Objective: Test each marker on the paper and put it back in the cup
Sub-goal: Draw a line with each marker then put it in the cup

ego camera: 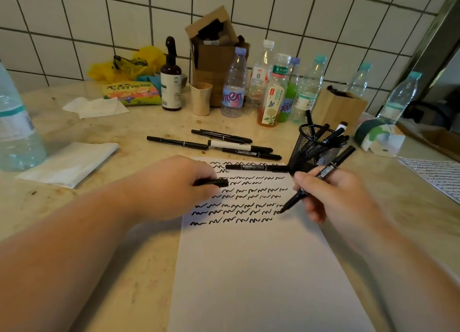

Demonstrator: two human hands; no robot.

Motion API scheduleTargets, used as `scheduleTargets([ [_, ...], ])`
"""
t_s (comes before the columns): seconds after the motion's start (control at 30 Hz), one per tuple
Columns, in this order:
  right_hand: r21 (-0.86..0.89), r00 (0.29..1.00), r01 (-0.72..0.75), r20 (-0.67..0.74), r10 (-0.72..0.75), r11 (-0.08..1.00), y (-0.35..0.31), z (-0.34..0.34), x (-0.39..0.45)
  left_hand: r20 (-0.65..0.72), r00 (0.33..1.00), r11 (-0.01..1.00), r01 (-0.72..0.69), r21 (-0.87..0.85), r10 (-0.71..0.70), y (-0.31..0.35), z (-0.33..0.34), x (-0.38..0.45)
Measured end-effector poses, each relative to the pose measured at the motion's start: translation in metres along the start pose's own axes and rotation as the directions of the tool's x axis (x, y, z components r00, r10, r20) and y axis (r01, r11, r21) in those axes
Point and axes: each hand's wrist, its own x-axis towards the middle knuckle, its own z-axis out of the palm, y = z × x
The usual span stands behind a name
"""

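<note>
The right hand (333, 197) has a closed writing grip: thumb and fingers pinch a slim black marker (321, 176) near its lower end, the barrel slanting up and away towards the cup, its tip touching the paper (249, 269) at the right end of a row of squiggles. The left hand (174, 187) rests on the paper's upper left part, fingers curled round a short black cap (214, 182) whose end pokes out to the right.

The paper is a plain white sheet lying flat on the desk (87, 269), its upper part filled with rows of black wavy marks, the lower part blank. One capped marker (256, 167) lies across the top edge of the sheet. Just beyond it, a loose bunch of black markers (216, 143), one with a white barrel, lies on the desk. The cup (315, 150) is a round black wire-mesh holder at the paper's upper right corner, with several markers standing tilted inside.

The desk is mottled beige stone, smooth and speckled. A folded white tissue (72, 162) lies to the left.
</note>
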Motion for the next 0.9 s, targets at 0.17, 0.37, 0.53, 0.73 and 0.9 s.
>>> scheduleTargets([
  [0.17, 0.164, 0.994, -0.089, -0.048, 0.098, 0.982, 0.010, 0.006, 0.000, 0.004, 1.000, 0.998, -0.008, 0.058, 0.008, -0.003, 0.004, 0.003],
  [0.37, 0.133, 0.996, -0.087, 0.001, 0.088, 0.987, 0.017, 0.010, 0.003, 0.031, 0.999, 0.992, -0.027, 0.120, 0.023, -0.008, 0.008, 0.007],
  [0.53, 0.105, 0.997, -0.074, 0.042, 0.070, 0.992, 0.019, 0.010, 0.004, 0.020, 1.000, 0.992, -0.027, 0.121, 0.025, -0.010, 0.010, 0.009],
  [0.73, 0.044, 0.997, -0.070, 0.045, 0.068, 0.997, 0.021, 0.010, 0.005, 0.017, 1.000, 0.991, -0.025, 0.131, 0.023, -0.008, 0.010, 0.009],
  [0.9, 0.016, 0.997, -0.079, 0.015, 0.079, 0.997, 0.020, 0.007, 0.005, 0.019, 0.999, 0.991, -0.028, 0.131, 0.026, -0.007, 0.009, 0.007],
])
